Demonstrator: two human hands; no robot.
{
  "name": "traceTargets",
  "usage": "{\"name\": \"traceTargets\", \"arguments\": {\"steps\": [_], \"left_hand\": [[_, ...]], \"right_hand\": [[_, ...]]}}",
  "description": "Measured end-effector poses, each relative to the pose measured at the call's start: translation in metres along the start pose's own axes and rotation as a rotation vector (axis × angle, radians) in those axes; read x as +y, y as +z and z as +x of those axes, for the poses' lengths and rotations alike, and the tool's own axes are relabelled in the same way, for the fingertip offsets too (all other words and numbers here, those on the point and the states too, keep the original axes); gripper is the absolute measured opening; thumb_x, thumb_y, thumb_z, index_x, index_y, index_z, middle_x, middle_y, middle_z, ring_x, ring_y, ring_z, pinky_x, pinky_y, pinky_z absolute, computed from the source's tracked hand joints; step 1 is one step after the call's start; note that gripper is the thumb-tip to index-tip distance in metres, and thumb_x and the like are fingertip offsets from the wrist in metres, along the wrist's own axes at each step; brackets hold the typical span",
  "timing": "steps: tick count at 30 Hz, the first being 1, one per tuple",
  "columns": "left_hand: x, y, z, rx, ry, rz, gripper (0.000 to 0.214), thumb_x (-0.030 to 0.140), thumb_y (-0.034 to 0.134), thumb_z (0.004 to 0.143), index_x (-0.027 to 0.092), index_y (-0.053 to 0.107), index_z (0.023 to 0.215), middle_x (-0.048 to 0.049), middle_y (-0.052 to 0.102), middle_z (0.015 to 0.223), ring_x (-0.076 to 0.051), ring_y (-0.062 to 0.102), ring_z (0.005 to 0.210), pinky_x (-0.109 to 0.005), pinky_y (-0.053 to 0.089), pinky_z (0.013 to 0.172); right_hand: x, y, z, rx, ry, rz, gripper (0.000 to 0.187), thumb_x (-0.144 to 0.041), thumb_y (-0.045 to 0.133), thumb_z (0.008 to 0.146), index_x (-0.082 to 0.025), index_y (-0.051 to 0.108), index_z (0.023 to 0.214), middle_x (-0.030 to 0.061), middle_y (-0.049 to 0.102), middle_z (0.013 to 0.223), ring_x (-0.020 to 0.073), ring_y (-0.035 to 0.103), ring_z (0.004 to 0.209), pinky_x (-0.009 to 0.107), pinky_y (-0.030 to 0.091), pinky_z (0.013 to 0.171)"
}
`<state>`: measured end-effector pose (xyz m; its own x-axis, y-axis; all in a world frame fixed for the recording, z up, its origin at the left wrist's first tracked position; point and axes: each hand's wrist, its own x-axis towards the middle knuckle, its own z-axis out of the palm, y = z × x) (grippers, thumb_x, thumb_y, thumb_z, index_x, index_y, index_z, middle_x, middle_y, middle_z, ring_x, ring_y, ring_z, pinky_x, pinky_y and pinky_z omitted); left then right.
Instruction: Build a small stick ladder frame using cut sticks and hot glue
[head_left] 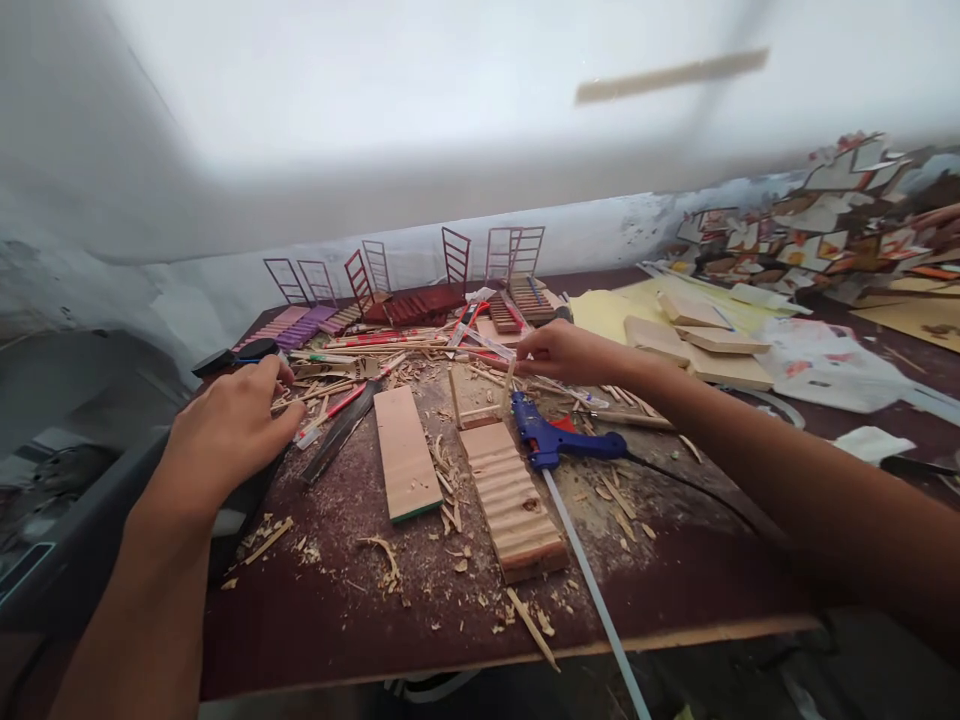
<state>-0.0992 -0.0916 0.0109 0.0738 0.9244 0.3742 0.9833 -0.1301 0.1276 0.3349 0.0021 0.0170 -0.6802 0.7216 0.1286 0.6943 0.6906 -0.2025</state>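
My left hand (229,428) reaches over the left side of the table, fingers curled among loose sticks and pens; what it grips, if anything, I cannot make out. My right hand (564,352) stretches to the middle back and pinches the top of a thin upright stick on a small wooden frame (480,400). That frame stands at the far end of a ridged wooden model (512,500). A blue glue gun (559,440) lies just right of the frame, with a long glue stick (592,590) running toward me.
A flat wooden board (406,452) lies left of the ridged model. Painted miniature bed frames (420,290) line the back edge. Wood blocks (701,345) on yellow paper sit at right. Shavings and sticks litter the dark tabletop (675,580). Another person's hand (937,225) is at far right.
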Motion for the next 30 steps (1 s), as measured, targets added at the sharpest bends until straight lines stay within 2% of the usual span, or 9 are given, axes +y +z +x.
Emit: {"name": "traceTargets", "arguments": {"steps": [1, 4, 7, 11, 14, 17, 21, 25, 30], "left_hand": [[0.009, -0.003, -0.001, -0.033, -0.081, 0.07, 0.019, 0.042, 0.055, 0.088, 0.026, 0.056, 0.099, -0.0096, 0.071, 0.095, -0.034, 0.067, 0.083, -0.044, 0.047, 0.068], [0.033, -0.009, -0.002, -0.041, -0.096, 0.1, 0.017, 0.038, 0.054, 0.087, 0.026, 0.057, 0.099, -0.0083, 0.072, 0.095, -0.032, 0.067, 0.083, -0.042, 0.047, 0.066], [0.049, -0.009, -0.002, -0.025, -0.042, 0.032, 0.015, 0.033, 0.055, 0.086, 0.025, 0.059, 0.098, -0.0064, 0.072, 0.093, -0.027, 0.067, 0.08, -0.038, 0.047, 0.067], [0.06, -0.003, -0.002, 0.021, 0.047, -0.079, 0.013, 0.029, 0.055, 0.088, 0.022, 0.06, 0.098, -0.0063, 0.071, 0.093, -0.023, 0.066, 0.082, -0.034, 0.047, 0.068], [0.062, 0.0, -0.001, 0.078, 0.129, -0.16, 0.011, 0.026, 0.056, 0.089, 0.02, 0.061, 0.097, -0.0061, 0.07, 0.094, -0.022, 0.066, 0.084, -0.032, 0.047, 0.07], [0.062, 0.002, -0.001, 0.131, 0.177, -0.234, 0.01, 0.024, 0.059, 0.089, 0.019, 0.063, 0.097, -0.0048, 0.07, 0.093, -0.02, 0.066, 0.084, -0.032, 0.049, 0.074], [0.068, 0.001, -0.001, 0.147, 0.181, -0.351, 0.009, 0.021, 0.06, 0.089, 0.019, 0.064, 0.097, -0.0034, 0.071, 0.092, -0.018, 0.066, 0.08, -0.029, 0.05, 0.075], [0.074, -0.001, -0.003, 0.154, 0.19, -0.392, 0.01, 0.017, 0.056, 0.091, 0.019, 0.065, 0.095, -0.0028, 0.073, 0.09, -0.017, 0.067, 0.08, -0.028, 0.05, 0.076], [0.071, 0.001, -0.003, 0.141, 0.128, -0.326, 0.015, 0.02, 0.054, 0.095, 0.02, 0.068, 0.102, -0.0005, 0.071, 0.076, -0.016, 0.065, 0.068, -0.028, 0.046, 0.065]], "right_hand": [[-0.001, -0.003, 0.006, -0.002, 0.006, 0.024, 0.043, -0.05, 0.052, 0.094, -0.017, 0.071, 0.073, 0.0014, 0.057, 0.061, 0.0126, 0.043, 0.057, 0.028, 0.031, 0.059], [-0.008, -0.01, 0.027, -0.061, 0.028, 0.059, 0.037, -0.045, 0.057, 0.091, -0.016, 0.074, 0.076, 0.0012, 0.056, 0.059, 0.0128, 0.044, 0.056, 0.029, 0.032, 0.058], [-0.016, -0.007, 0.048, -0.154, 0.019, 0.004, 0.025, -0.034, 0.061, 0.086, -0.016, 0.077, 0.083, 0.0049, 0.064, 0.066, 0.0149, 0.05, 0.06, 0.03, 0.034, 0.06], [-0.021, 0.009, 0.069, -0.26, 0.036, -0.149, 0.013, -0.022, 0.064, 0.078, -0.015, 0.075, 0.075, 0.0078, 0.066, 0.07, 0.0175, 0.054, 0.064, 0.03, 0.032, 0.06], [-0.02, 0.016, 0.073, -0.243, 0.044, -0.191, 0.013, -0.02, 0.062, 0.08, -0.015, 0.072, 0.074, 0.01, 0.068, 0.073, 0.02, 0.057, 0.069, 0.031, 0.032, 0.063], [-0.021, 0.008, 0.068, -0.078, 0.018, -0.143, 0.018, -0.023, 0.054, 0.091, -0.014, 0.068, 0.084, 0.0115, 0.068, 0.082, 0.0201, 0.058, 0.074, 0.031, 0.035, 0.069], [-0.024, -0.018, 0.047, 0.307, 0.17, -0.009, 0.016, -0.024, 0.047, 0.096, -0.016, 0.06, 0.092, 0.0097, 0.068, 0.083, 0.019, 0.057, 0.071, 0.031, 0.038, 0.07], [-0.024, -0.037, 0.016, 0.457, 0.189, 0.096, 0.014, -0.031, 0.046, 0.099, -0.019, 0.054, 0.097, 0.0026, 0.064, 0.071, 0.0164, 0.053, 0.061, 0.031, 0.04, 0.067], [-0.022, -0.033, -0.025, 0.717, 0.186, 0.004, 0.017, -0.035, 0.046, 0.102, -0.02, 0.054, 0.1, -0.0005, 0.055, 0.068, 0.0144, 0.047, 0.058, 0.031, 0.036, 0.061]]}}
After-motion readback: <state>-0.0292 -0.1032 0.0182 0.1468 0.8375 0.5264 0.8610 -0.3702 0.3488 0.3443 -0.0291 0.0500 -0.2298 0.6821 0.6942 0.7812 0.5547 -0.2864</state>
